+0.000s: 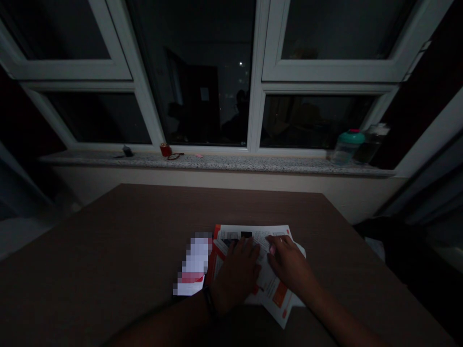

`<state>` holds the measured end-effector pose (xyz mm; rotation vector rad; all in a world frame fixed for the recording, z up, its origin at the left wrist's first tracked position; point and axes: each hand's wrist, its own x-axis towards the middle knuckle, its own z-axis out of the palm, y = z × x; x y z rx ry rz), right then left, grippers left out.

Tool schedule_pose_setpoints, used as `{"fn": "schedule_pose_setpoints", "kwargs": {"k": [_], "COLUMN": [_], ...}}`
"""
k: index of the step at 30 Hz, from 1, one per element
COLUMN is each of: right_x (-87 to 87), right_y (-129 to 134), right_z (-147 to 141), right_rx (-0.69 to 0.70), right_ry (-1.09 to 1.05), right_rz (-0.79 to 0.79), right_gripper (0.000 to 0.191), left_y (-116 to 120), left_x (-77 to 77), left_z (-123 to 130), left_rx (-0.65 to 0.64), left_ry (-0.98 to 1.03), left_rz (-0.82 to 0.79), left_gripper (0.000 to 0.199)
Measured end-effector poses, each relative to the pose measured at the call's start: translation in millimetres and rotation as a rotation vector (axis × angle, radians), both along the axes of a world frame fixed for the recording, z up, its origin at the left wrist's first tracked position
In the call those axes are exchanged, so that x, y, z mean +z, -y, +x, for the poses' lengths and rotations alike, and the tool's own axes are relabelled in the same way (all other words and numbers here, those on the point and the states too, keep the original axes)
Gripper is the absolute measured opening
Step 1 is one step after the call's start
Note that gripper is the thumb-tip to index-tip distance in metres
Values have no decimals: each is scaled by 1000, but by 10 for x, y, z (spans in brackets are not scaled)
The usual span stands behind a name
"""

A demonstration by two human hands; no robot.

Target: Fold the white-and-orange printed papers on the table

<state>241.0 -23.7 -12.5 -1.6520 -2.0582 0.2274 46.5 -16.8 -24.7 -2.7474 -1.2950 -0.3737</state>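
Note:
Printed paper sheets (278,231) with red and orange blocks lie overlapping on the brown table, one turned at an angle to the others. My left hand (240,267) rests flat on the sheets with its fingers stretched forward, a dark band around the wrist. Just to the right, my right hand (287,260) is closed over the paper, thumb and fingers around a small pink object (272,248). The hand covers most of that object, and its kind cannot be made out. Beside the left edge of the papers lies a bright, pixelated thing (195,262).
The table (152,221) reaches toward a speckled window sill (224,163). On the sill stand a teal-lidded container (345,147), a clear bottle (372,142), a small red jar (165,150) and a small dark bottle (127,151). Dark windows rise behind; the room is dim.

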Motion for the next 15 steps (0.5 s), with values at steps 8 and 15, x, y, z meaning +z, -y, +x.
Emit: {"fn": "schedule_pose_setpoints", "kwargs": {"k": [8, 15], "right_x": [-26, 8], "right_y": [-9, 19], "right_z": [-17, -65], "right_rx": [41, 104], "right_ry": [-23, -55], "right_rz": [-16, -21], "right_gripper": [41, 44], "left_y": [38, 47], "left_x": [115, 129], "left_z": [8, 3], "left_rx": [44, -37], "left_ry": [4, 27], "left_rz": [-33, -38], "left_gripper": [36, 40]}}
